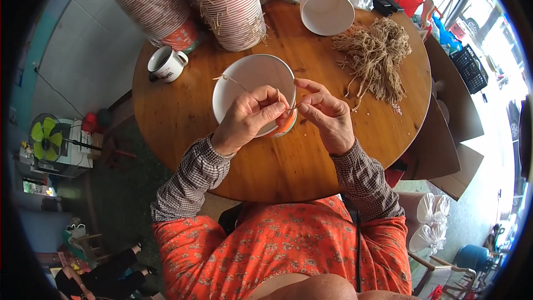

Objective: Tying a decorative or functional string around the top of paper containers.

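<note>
In front of me on the table lies a white paper bucket (pixel 244 69), its open mouth toward me and a bit of its orange outside showing by my fingers. A thin tan paper cord (pixel 233 80) crosses its rim on the left. My left hand (pixel 250 114) pinches the cord at the bucket's near right rim, thumb against the forefinger. Just to the right, my right hand (pixel 330 114) holds the cord's other part between thumb and a finger, the forefinger raised. How the cord runs between the fingertips is partly hidden.
A heap of loose tan cords (pixel 380 58) lies at the right of the round wooden table (pixel 288 172). Another bucket (pixel 327 11) rests behind it. Tall stacks of nested buckets (pixel 230 14) stand far left, near a white mug (pixel 166 64). Open cardboard boxes (pixel 430 133) adjoin the right edge.
</note>
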Motion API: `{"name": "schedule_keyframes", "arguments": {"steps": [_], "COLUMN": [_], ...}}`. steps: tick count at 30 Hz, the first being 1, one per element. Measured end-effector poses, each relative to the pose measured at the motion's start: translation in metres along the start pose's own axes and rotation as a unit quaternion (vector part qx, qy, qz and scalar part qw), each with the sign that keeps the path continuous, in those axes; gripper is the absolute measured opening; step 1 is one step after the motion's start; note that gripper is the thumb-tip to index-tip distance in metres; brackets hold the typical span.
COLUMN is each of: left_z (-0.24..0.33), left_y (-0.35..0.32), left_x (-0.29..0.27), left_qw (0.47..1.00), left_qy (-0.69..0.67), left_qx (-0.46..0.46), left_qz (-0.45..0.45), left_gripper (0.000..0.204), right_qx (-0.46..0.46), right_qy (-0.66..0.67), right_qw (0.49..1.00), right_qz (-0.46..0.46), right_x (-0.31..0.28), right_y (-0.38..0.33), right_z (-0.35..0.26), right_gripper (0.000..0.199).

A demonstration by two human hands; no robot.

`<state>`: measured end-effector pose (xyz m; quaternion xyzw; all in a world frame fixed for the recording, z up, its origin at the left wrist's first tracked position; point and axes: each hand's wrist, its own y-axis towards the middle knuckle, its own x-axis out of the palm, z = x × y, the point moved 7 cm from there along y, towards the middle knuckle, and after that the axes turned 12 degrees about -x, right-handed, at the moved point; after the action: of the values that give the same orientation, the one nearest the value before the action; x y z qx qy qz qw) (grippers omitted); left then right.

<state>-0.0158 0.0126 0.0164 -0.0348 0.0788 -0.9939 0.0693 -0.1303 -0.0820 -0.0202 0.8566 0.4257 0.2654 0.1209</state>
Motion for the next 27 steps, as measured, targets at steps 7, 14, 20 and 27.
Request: {"name": "schedule_keyframes", "arguments": {"steps": [7, 14, 20, 27], "left_z": [-0.007, -0.008, -0.005, -0.006], "left_y": [0.008, 0.012, 0.011, 0.013], "left_x": [0.009, 0.012, 0.013, 0.017], "left_qw": [1.000, 0.998, 0.988, 0.986], "left_qy": [0.005, 0.056, 0.149, 0.165], "left_qx": [-0.022, -0.013, 0.042, 0.020], "left_qz": [-0.017, -0.015, 0.024, 0.034], "left_gripper": [0.011, 0.012, 0.012, 0.011], "right_qx": [-0.026, -0.058, -0.045, -0.131], "right_qy": [-0.007, -0.114, -0.152, -0.327], "right_qw": [1.000, 0.992, 0.987, 0.936], "right_qz": [0.007, -0.011, 0.004, 0.004], "right_x": [-0.004, -0.009, -0.009, -0.005], "right_y": [-0.001, -0.001, -0.003, -0.005], "right_z": [-0.003, -0.009, -0.013, -0.039], "right_gripper": [0.011, 0.014, 0.017, 0.009]}}
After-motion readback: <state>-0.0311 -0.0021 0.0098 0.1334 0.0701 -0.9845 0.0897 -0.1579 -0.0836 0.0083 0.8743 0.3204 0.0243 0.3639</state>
